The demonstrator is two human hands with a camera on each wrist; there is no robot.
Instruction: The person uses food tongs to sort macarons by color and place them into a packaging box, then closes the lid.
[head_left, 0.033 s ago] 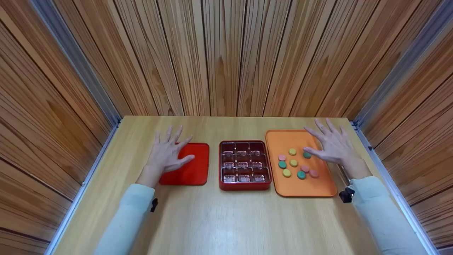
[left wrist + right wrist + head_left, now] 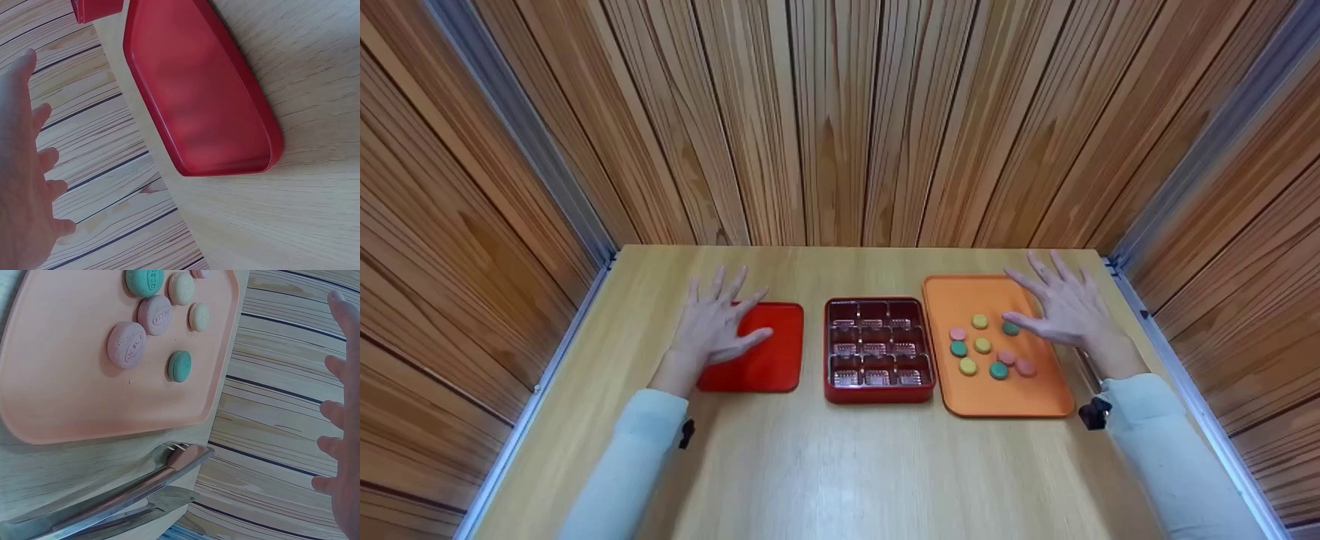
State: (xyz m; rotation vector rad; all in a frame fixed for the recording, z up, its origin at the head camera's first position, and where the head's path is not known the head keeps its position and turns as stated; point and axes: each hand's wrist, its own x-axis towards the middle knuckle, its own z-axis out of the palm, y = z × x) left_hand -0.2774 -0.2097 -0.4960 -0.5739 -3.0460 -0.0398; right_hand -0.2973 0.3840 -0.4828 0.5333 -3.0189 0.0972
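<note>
Fingers spread, my left hand (image 2: 706,330) hovers over the left part of a red lid (image 2: 772,352). The lid lies with its raised rim upward, as the left wrist view shows. Over the right side of an orange tray (image 2: 997,397) is my right hand (image 2: 1069,311), also spread and holding nothing. Pink, yellow and green macarons (image 2: 982,345) lie scattered on that tray; a green one (image 2: 1010,328) is close by the right thumb in the head view. Between lid and tray stands a dark red box (image 2: 879,395) with a clear divided insert, its compartments empty.
Metal tongs (image 2: 135,495) lie on the table just right of the tray, partly hidden under the right wrist in the head view. Wood-panelled walls (image 2: 840,120) enclose the wooden table (image 2: 840,472) at the back and both sides.
</note>
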